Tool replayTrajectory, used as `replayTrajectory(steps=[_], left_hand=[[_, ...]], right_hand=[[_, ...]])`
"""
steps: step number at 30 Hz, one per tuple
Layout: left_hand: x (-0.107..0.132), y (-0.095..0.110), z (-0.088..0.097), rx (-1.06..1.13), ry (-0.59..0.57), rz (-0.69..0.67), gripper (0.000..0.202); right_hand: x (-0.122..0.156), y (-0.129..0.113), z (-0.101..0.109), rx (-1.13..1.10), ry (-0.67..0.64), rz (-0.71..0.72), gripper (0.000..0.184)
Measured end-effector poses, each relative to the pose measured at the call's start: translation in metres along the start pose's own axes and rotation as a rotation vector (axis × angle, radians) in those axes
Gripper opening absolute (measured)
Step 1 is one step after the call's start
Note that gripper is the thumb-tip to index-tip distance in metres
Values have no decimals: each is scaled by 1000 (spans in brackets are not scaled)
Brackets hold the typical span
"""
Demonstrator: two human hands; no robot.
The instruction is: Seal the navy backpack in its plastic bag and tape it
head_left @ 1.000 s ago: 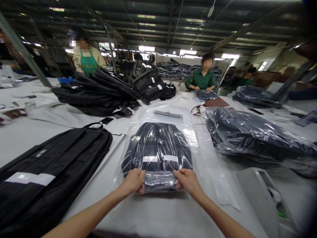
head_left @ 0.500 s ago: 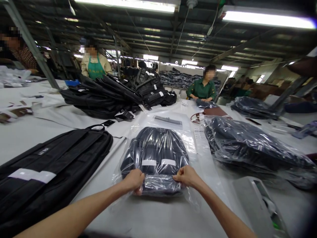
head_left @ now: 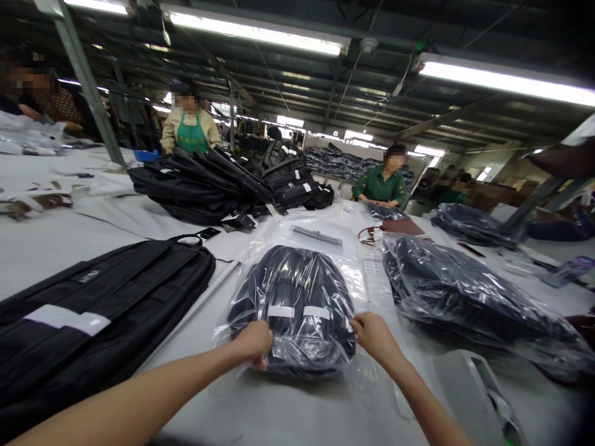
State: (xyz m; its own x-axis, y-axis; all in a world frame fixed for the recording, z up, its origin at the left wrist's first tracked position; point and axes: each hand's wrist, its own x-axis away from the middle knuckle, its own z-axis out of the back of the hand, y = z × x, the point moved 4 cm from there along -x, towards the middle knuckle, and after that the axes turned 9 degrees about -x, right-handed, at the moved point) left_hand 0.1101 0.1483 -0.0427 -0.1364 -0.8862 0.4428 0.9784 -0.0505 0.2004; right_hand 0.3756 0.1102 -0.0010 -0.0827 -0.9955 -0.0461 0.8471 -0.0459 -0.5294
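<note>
A black backpack (head_left: 297, 285) lies in front of me inside a clear plastic bag (head_left: 307, 352), its two white strap wraps showing through the film. My left hand (head_left: 255, 342) is closed on the bag at the backpack's lower left, the fingertips partly hidden. At the right side of the backpack, my right hand (head_left: 369, 331) pinches the film between thumb and fingers. Beyond the backpack, a flat clear plastic bag (head_left: 320, 235) with a dark printed box lies on the table.
An unwrapped black backpack (head_left: 106, 303) lies at left, with a pile of black backpacks (head_left: 199, 186) behind it. Bagged backpacks (head_left: 455, 291) and a grey tape dispenser (head_left: 469, 390) are at right. Two co-workers, in a green apron (head_left: 191, 133) and a green shirt (head_left: 382, 184), are across the table.
My right hand has moved right, from the backpack's lower front to its right side, still pinching film. My left hand stays at the lower left. The view has shifted slightly.
</note>
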Motion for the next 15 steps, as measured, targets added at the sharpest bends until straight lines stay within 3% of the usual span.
replayTrajectory(steps=[1,3,5,7,10,15], left_hand=[[0,0,-1,0,-5,4,31],[-1,-1,-1,-2,-11,20,30],[0,0,-1,7,-11,28,29],[0,0,-1,27,-24,31,28],[1,-1,-2,90,-67,31,27],[5,-6,-4,264,-199,31,33]], right_hand=[[10,-9,2,-7,78,53,32],[33,-39,-6,-85,145,312,37],[56,-71,-28,-159,36,654,41],[64,-87,-54,-133,-126,836,39],[47,-80,-78,-40,-284,836,38],[24,-55,-88,-58,-418,782,44]])
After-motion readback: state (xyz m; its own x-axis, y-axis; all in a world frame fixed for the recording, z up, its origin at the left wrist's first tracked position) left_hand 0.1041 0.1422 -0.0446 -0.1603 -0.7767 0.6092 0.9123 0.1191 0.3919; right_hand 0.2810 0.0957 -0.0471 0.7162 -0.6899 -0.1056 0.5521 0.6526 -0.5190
